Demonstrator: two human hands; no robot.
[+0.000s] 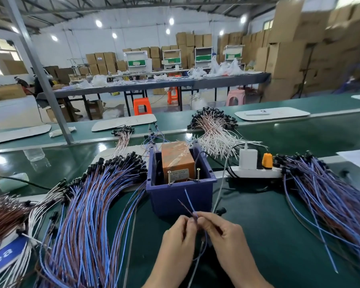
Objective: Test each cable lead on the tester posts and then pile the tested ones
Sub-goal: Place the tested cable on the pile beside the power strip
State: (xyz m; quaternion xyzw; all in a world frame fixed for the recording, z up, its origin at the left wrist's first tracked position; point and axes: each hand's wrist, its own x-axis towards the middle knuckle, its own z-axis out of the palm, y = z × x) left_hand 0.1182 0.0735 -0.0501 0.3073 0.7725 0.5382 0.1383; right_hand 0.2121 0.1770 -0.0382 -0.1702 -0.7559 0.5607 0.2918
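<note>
A blue bin (181, 194) holds an orange tester box (177, 161) with two upright screw posts (169, 178) at its near rim. Just in front of it, my left hand (178, 235) and my right hand (220, 231) pinch one blue-and-brown cable lead (189, 201). Its two bare ends fork upward toward the bin without touching the posts. A large pile of blue and brown leads (87, 215) fans out on the left. Another such pile (328, 194) lies on the right.
A white power strip (256, 172) with a white charger and an orange plug lies right of the bin. White-wire bundles (214, 132) sit behind it on the green bench (268, 235). Brown leads (2, 215) and a blue sign lie at far left. Tables, stools and cartons fill the background.
</note>
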